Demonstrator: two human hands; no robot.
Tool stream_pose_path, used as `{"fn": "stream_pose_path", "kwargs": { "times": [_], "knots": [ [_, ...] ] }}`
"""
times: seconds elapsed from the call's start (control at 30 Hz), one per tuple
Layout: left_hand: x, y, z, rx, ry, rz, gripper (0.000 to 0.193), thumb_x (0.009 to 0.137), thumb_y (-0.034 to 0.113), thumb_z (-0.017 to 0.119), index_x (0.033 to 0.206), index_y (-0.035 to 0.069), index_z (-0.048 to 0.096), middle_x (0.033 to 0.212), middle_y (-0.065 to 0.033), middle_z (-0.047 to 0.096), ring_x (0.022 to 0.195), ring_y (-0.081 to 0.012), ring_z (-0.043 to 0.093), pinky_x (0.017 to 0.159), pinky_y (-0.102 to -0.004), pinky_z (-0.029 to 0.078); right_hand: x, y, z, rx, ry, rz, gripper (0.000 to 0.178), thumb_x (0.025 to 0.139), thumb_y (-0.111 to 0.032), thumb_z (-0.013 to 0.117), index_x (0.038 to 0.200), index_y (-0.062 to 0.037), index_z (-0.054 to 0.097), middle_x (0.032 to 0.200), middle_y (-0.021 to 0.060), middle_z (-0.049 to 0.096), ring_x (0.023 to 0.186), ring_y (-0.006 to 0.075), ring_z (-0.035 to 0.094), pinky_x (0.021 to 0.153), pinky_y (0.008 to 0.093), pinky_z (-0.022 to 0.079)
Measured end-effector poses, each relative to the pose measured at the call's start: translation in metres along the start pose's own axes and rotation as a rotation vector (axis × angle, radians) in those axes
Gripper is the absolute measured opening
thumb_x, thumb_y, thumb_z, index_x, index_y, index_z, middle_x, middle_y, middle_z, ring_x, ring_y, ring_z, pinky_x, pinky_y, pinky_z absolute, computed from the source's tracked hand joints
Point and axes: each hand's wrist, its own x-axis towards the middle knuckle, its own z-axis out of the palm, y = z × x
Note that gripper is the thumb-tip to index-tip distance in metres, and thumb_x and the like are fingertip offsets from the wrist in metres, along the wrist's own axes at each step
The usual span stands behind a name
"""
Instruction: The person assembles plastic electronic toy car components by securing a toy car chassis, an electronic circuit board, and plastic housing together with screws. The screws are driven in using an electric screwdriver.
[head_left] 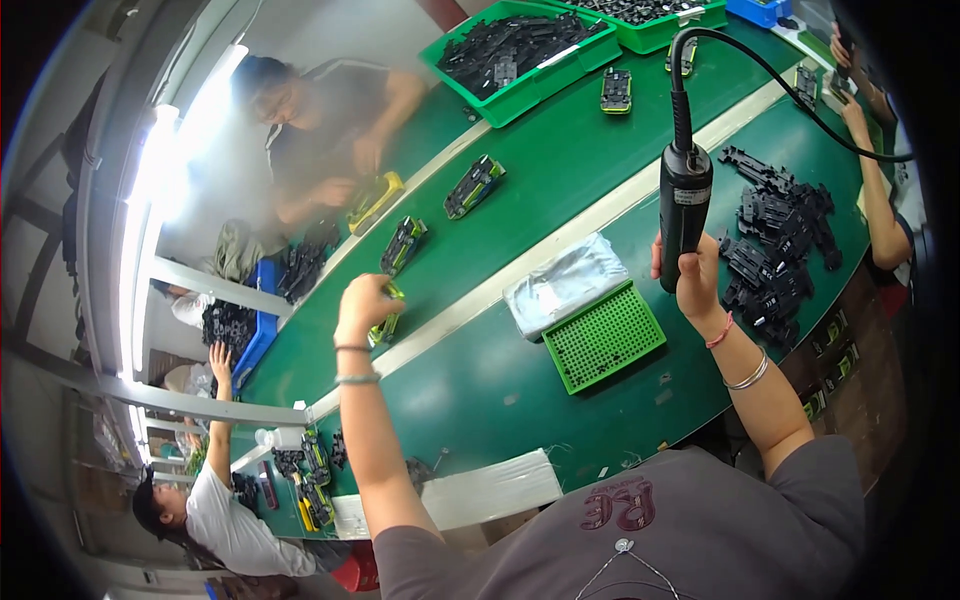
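My right hand [694, 278] is wrapped round a black electric screwdriver [684, 205], held upright with its cable rising from the top. My left hand [362, 308] reaches forward to the green belt, its fingers closed on a black and yellow-green toy car [386, 328], partly hidden under them. Just beyond it on the belt lies a second toy car [404, 246], underside up, and farther right a third toy car [475, 187]. Between my arms, a green perforated tray [605, 338] sits against a clear plastic bag [567, 284]. Right of the screwdriver is a heap of black chassis parts [775, 250].
A pale rail [520, 262] divides bench from belt. Green bins [545, 75] of black parts stand at the far side. Across the belt a person [335, 130] handles a yellow piece; others work at left [225, 500] and right. The screwdriver cable [790, 95] arcs rightward.
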Motion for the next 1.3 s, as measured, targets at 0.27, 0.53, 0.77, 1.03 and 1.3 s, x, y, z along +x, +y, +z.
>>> {"fn": "stream_pose_path", "kwargs": {
  "times": [0.27, 0.53, 0.77, 1.03, 1.3],
  "knots": [
    [0.063, 0.08, 0.021, -0.41, 0.172, 0.28, 0.043, 0.075, 0.03, 0.068, 0.105, 0.0, 0.062, 0.104, -0.0199, 0.061, 0.094, -0.0336, 0.059, 0.082, -0.0383, 0.046, -0.005, -0.003, -0.002, -0.015, 0.003, -0.035, 0.068, 0.074, -0.067, 0.055, 0.079, 0.001, 0.053, 0.06, 0.0042, 0.052, 0.052, 0.0102, 0.05, 0.048, 0.0228, 0.039],
    [0.145, 0.183, 0.05, -0.334, 0.129, 0.411, 0.042, 0.08, 0.024, 0.062, 0.118, 0.009, 0.055, 0.113, -0.0184, 0.055, 0.101, -0.033, 0.055, 0.088, -0.0396, 0.045, -0.008, -0.008, -0.003, -0.086, -0.059, 0.052, 0.08, 0.067, -0.078, 0.049, 0.084, 0.0004, 0.049, 0.062, 0.0056, 0.05, 0.055, 0.0122, 0.05, 0.05, 0.0232, 0.039],
    [0.105, 0.149, 0.055, -0.177, 0.176, 0.333, 0.039, 0.076, 0.018, 0.066, 0.111, 0.014, 0.05, 0.1, -0.0151, 0.054, 0.094, -0.0335, 0.057, 0.077, -0.0436, 0.049, -0.014, 0.003, -0.002, 0.02, -0.029, 0.017, 0.072, 0.07, -0.068, 0.058, 0.079, 0.0031, 0.054, 0.069, 0.0073, 0.056, 0.059, 0.013, 0.054, 0.051, 0.0249, 0.042],
    [-0.113, -0.025, 0.012, -0.127, 0.135, -0.202, 0.037, 0.072, 0.012, 0.068, 0.106, 0.012, 0.053, 0.097, -0.0142, 0.056, 0.093, -0.0331, 0.056, 0.08, -0.0408, 0.046, -0.013, 0.01, -0.016, -0.157, -0.113, 0.028, 0.075, 0.076, -0.07, 0.048, 0.095, 0.0026, 0.049, 0.078, 0.0073, 0.053, 0.07, 0.015, 0.052, 0.065, 0.0277, 0.044],
    [-0.378, -0.055, 0.0, -0.171, 0.526, -0.727, 0.039, 0.073, 0.011, 0.068, 0.109, 0.004, 0.055, 0.1, -0.0108, 0.061, 0.089, -0.0221, 0.059, 0.078, -0.0319, 0.048, -0.003, 0.011, -0.029, -0.155, -0.155, 0.079, 0.088, 0.069, -0.077, 0.047, 0.098, 0.0059, 0.047, 0.081, 0.0122, 0.05, 0.076, 0.0228, 0.051, 0.075, 0.0343, 0.043]
  ]
}}
